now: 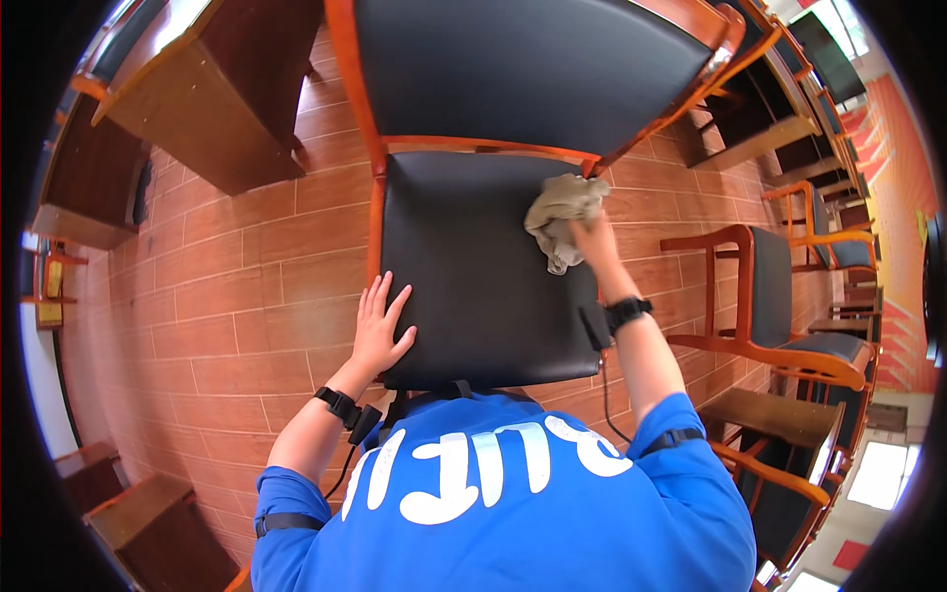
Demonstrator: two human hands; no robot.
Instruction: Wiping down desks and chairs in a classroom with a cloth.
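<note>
A wooden-framed chair with a black padded seat (473, 274) and a dark padded backrest (518, 70) stands directly before me. My right hand (592, 237) holds a crumpled grey-beige cloth (564, 214) against the far right part of the seat; its fingers are partly hidden by the cloth. At the seat's left edge, my left hand (383, 322) lies palm down with its fingers spread, holding nothing. Black straps with small devices and cables are on both wrists.
Wooden desks stand at the upper left (200, 96) and upper right (769, 144). More wooden armchairs (769, 288) line the right side. Below runs a floor of reddish-brown wood-look tiles (237, 318). Other desks (155, 525) are at the lower left.
</note>
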